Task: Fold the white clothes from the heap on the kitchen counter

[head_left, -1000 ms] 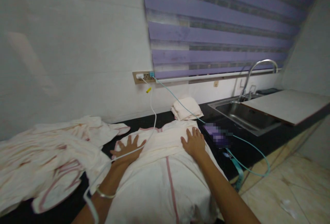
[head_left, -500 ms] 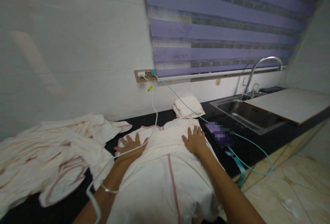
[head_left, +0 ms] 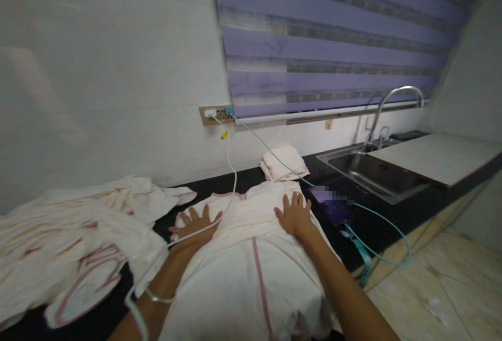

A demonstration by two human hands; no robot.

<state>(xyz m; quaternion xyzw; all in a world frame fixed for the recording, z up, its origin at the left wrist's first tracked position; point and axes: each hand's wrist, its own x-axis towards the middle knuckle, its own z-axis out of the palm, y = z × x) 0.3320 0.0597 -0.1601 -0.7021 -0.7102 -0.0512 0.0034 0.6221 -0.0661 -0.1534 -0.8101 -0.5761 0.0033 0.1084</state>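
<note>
A cream cloth garment (head_left: pixel 243 257) with a pinkish-red stripe down its middle is spread over the black counter and hangs toward me. My left hand (head_left: pixel 196 227) lies flat on its left side, fingers spread. On its right side rests my right hand (head_left: pixel 295 216), palm down with the fingers apart. A white cord (head_left: pixel 231 160) runs from the wall outlet across the cloth and over my left hand and forearm. Just right of my right hand lies a phone (head_left: pixel 331 205), partly blurred, with a teal cable.
Crumpled cream garments (head_left: pixel 98 226) with reddish trim are heaped at left. A folded cloth (head_left: pixel 283 163) sits against the wall. To the right are a steel sink (head_left: pixel 376 174), a tap (head_left: pixel 376 116) and a white board (head_left: pixel 443 155) partly over the sink. The wall outlet (head_left: pixel 215 114) holds two plugs.
The whole view has shifted slightly, so things appear a little further left. Both hands stay flat in the same places on the garment.
</note>
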